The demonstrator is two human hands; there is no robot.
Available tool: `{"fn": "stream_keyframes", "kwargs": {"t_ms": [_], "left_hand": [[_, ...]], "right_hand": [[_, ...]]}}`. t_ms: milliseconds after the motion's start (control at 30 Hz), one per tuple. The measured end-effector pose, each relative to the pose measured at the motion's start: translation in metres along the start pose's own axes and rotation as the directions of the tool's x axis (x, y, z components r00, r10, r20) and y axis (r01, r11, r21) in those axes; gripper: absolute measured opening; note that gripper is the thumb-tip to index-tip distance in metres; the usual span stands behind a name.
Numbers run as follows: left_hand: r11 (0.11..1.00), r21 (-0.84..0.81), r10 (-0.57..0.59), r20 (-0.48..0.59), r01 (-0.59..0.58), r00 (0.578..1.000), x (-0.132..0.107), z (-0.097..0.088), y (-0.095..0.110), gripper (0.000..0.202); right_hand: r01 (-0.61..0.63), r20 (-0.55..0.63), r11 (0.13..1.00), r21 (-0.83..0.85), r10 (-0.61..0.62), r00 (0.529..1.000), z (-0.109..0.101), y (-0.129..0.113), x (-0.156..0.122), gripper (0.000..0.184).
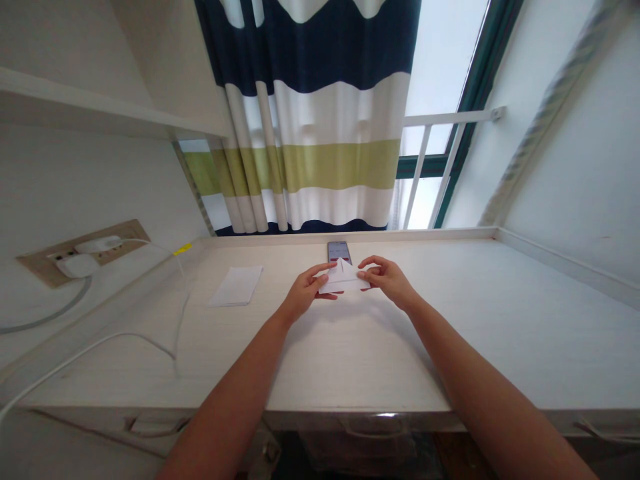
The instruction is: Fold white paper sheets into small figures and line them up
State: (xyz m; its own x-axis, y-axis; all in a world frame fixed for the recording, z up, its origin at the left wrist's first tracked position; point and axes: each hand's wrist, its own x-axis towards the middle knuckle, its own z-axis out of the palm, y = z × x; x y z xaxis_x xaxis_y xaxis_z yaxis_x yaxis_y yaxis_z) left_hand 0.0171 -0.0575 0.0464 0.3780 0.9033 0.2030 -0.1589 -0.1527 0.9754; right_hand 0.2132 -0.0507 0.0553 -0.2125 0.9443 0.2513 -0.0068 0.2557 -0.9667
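Note:
A small piece of folded white paper (344, 283), with a pointed top and a straight lower band, is held up over the desk between both hands. My left hand (306, 291) pinches its left end, thumb in front and fingers partly behind. At the right end, my right hand (387, 280) grips the paper between thumb and fingers. Just beyond the paper's tip lies a phone (339, 249) with its screen lit; the paper hides its lower part.
Left on the white desk (480, 320) lies a stack of white paper sheets (237, 285). A white cable (115, 339) runs across the left side toward plugs in a wall socket (85, 252). A striped curtain (340, 120) hangs behind the desk's back edge.

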Motion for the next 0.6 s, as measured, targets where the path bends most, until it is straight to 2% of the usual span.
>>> {"fn": "stream_keyframes", "kwargs": {"t_ms": [167, 433, 600], "left_hand": [[0.999, 0.03, 0.03, -0.011, -0.03, 0.999, -0.001, 0.004, -0.001, 0.036], [0.997, 0.06, 0.038, 0.018, -0.039, 0.999, 0.0, 0.01, -0.007, 0.03], [0.998, 0.052, 0.036, -0.002, -0.036, 0.999, 0.0, 0.011, -0.008, 0.026]], "right_hand": [[0.057, 0.038, 0.998, -0.006, -0.056, 0.998, 0.005, -0.001, -0.002, 0.027], [-0.027, 0.041, 0.999, -0.024, 0.028, 0.999, 0.015, 0.007, -0.005, 0.041], [-0.005, 0.053, 0.999, -0.035, 0.007, 0.999, 0.015, 0.007, -0.005, 0.041]]}}
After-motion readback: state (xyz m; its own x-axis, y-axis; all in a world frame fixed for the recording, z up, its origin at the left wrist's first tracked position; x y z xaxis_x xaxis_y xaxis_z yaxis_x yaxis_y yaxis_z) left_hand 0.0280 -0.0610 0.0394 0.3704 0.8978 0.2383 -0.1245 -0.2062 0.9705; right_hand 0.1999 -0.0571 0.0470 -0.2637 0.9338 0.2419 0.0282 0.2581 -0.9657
